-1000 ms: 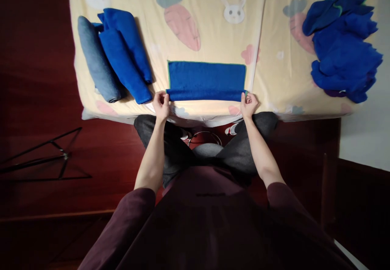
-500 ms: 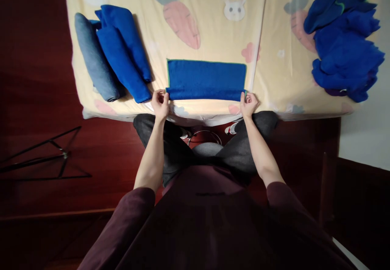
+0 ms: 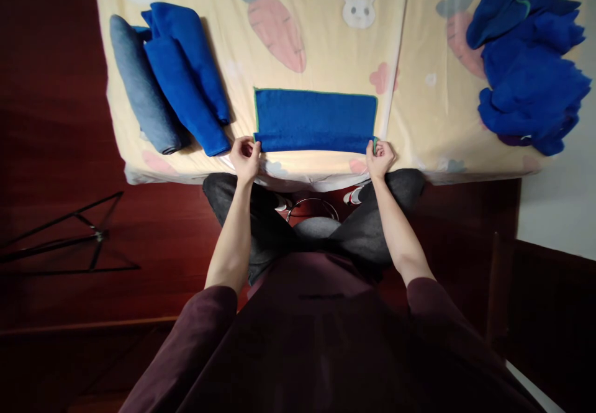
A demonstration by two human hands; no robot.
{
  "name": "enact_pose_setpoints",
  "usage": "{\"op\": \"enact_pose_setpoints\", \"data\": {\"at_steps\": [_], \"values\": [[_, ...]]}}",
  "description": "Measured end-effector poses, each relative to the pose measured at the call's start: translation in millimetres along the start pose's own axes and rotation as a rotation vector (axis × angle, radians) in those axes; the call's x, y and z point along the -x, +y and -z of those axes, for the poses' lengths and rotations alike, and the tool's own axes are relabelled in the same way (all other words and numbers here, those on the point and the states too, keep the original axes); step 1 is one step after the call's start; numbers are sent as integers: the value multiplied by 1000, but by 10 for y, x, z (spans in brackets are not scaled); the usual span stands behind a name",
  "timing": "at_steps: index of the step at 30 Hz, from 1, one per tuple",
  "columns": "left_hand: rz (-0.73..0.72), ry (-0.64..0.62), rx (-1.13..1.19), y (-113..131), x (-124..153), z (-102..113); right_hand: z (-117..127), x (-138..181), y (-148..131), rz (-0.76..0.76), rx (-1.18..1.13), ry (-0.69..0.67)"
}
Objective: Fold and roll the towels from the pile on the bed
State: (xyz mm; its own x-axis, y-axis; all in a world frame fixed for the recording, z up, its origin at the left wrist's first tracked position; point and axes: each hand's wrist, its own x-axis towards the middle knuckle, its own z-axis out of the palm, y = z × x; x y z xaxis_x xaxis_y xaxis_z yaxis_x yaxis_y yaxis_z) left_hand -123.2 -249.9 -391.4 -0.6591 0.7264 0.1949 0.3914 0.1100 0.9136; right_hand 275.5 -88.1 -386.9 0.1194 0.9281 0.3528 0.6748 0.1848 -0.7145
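A blue towel (image 3: 316, 113) with green edging lies flat in front of me, its near edge turned over into a narrow strip. My left hand (image 3: 245, 157) pinches the left end of that strip between thumb and fingers. At the opposite end, my right hand (image 3: 380, 157) grips the near right corner the same way. To the left of my left hand lie rolled towels: a grey-blue roll (image 3: 146, 87) and two bright blue ones, the nearer blue roll (image 3: 186, 99) close to my fingers.
A bed with a yellow sheet (image 3: 335, 59) printed with carrots and rabbits bears everything. On its right lies a crumpled pile of blue cloths (image 3: 531, 71). A black stand's legs (image 3: 95, 236) rest on the red floor at left. My knees touch the bed's edge.
Both hands keep their pinch on the towel and have hardly moved. The view has shifted very slightly; the towel's fold looks the same.
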Motion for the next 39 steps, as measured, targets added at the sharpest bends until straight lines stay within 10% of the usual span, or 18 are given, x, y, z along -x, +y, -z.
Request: {"op": "enact_pose_setpoints", "data": {"at_steps": [39], "values": [[-134,-187,-138,128,-18,84,82,8,-96,189,90,-191]]}}
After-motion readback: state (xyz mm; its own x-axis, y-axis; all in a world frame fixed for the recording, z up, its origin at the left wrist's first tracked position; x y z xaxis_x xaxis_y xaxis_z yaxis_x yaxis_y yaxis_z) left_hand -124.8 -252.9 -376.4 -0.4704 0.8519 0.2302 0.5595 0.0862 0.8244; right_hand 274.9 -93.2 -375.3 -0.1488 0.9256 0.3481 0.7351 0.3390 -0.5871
